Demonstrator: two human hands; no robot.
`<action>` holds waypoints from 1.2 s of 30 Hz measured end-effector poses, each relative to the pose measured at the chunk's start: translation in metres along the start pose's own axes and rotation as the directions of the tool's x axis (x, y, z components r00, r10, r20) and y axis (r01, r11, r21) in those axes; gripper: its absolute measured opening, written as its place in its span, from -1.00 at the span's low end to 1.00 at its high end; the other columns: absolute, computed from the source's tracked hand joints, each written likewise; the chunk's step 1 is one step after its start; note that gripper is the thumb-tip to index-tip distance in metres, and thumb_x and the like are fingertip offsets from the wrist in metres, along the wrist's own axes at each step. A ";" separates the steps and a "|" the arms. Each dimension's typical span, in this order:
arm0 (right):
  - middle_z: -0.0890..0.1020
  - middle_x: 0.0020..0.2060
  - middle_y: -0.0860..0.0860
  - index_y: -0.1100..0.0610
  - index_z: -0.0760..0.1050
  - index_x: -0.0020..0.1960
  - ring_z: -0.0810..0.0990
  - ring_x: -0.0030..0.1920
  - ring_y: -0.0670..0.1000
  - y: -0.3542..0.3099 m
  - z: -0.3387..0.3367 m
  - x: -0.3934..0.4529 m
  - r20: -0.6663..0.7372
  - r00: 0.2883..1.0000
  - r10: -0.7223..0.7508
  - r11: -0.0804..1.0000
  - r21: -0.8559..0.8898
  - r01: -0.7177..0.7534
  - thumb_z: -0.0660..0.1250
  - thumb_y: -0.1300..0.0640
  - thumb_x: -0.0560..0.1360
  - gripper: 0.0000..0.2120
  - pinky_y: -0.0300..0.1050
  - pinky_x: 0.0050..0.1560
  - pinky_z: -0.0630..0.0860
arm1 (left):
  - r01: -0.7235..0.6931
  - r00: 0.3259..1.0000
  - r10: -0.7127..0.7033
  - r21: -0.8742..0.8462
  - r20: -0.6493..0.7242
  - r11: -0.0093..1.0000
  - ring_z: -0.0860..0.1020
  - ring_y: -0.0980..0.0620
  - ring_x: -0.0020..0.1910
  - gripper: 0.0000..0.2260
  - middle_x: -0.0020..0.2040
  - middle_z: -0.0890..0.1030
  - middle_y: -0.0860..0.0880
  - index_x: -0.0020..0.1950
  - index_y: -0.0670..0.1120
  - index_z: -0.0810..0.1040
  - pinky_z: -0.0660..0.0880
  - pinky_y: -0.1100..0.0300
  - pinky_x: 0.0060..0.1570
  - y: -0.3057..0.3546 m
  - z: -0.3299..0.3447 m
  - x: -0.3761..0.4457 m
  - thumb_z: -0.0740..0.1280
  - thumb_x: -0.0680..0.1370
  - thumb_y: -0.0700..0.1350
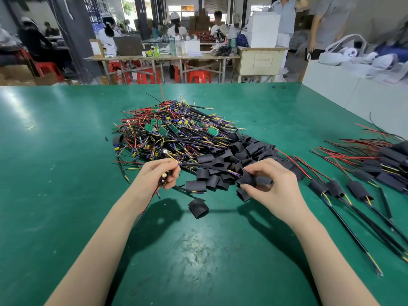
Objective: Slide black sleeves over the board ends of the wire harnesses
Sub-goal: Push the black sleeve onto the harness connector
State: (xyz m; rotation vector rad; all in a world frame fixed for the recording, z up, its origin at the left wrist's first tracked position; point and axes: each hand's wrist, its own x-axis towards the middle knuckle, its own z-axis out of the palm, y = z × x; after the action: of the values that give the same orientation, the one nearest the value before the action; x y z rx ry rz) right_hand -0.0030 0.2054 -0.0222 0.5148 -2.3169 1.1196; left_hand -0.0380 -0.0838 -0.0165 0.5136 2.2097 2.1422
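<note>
A big heap of wire harnesses (172,131) with small green boards lies mid-table. Beside it on the right spreads a pile of loose black sleeves (240,155). My left hand (159,175) grips the board end of one harness (164,176); its black cable (205,166) runs rightward to my right hand. My right hand (270,184) pinches a black sleeve (246,180) at the cable's yellow and purple wire tips. One loose sleeve (198,208) stands alone in front of the pile.
Several harnesses with sleeves fitted (357,186) lie in a row at the right, cables pointing toward me. The green table (66,173) ends at a white counter (344,89) on the far right. People sit at benches behind.
</note>
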 end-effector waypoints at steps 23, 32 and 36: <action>0.56 -0.04 -0.06 0.07 0.56 0.03 0.58 -0.13 0.01 -0.026 0.023 -0.005 0.028 0.993 -0.112 0.940 -0.322 0.115 0.47 0.11 0.34 -0.72 -0.04 -0.24 0.57 | -0.013 0.978 -0.061 0.347 0.202 0.938 0.59 -0.01 -0.08 -0.58 0.09 0.62 0.01 0.19 -0.02 0.50 0.50 0.16 -0.02 -0.012 0.045 -0.012 0.54 0.40 -0.19; 0.55 -0.04 -0.02 0.13 0.58 0.06 0.57 -0.12 0.02 -0.025 0.020 -0.005 0.080 0.993 -0.083 0.961 -0.256 0.101 0.48 0.16 0.35 -0.71 -0.02 -0.16 0.57 | -0.118 0.993 0.117 0.468 0.030 0.876 0.63 0.11 -0.17 -0.75 -0.13 0.67 0.01 -0.02 -0.04 0.65 0.51 0.37 -0.09 -0.004 0.044 -0.015 0.51 0.39 -0.32; 0.55 -0.03 0.01 0.16 0.59 0.08 0.57 -0.08 0.02 -0.024 0.022 -0.006 0.151 0.979 -0.138 0.957 -0.233 0.171 0.49 0.19 0.34 -0.69 -0.05 -0.08 0.55 | -0.236 0.969 0.237 0.576 0.074 0.782 0.59 0.21 -0.10 -0.73 -0.06 0.66 0.08 0.02 -0.04 0.67 0.49 0.39 -0.06 0.001 0.047 -0.018 0.50 0.40 -0.32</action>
State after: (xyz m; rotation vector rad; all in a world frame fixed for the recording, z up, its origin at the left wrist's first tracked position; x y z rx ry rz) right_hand 0.0084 0.1744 -0.0225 0.6804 -2.4365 0.7324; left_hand -0.0099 -0.0428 -0.0224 0.8442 2.9358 1.4845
